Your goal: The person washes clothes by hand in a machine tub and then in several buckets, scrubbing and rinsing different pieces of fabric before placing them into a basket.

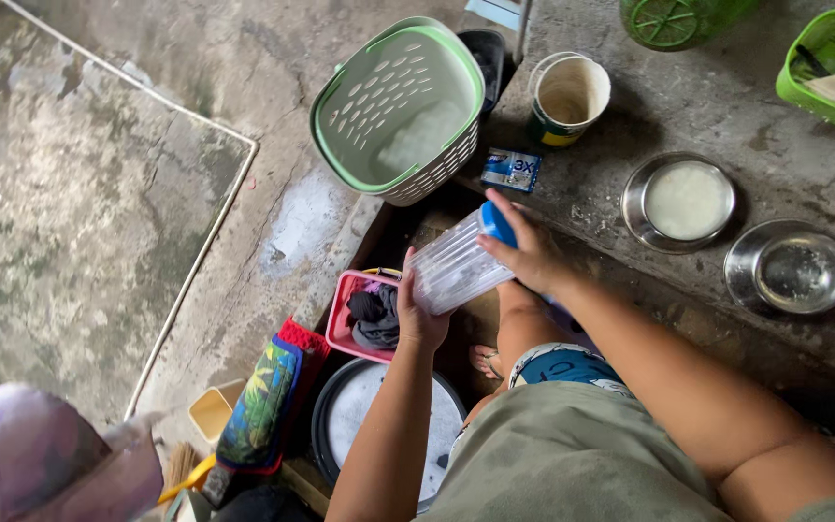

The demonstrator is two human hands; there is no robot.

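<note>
Head: clear bottle (456, 266) gripped between both hands.

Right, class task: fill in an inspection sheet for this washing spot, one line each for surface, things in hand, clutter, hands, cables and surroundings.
Surface: rough concrete ledge, stained and damp-looking.
Things in hand: clear ribbed plastic jar with a blue lid, tilted, held in both hands.
Clutter: green-rimmed basket, paper cup, small blue sachet, two steel bowls, pink tub of dark cloths, round basin.
Hands: left hand grips the jar's base; right hand is at the lid end.
Cables: one white line runs across the floor; cable or pipe cannot be told.
Surroundings: cracked concrete floor; green basket at the far right.
</note>
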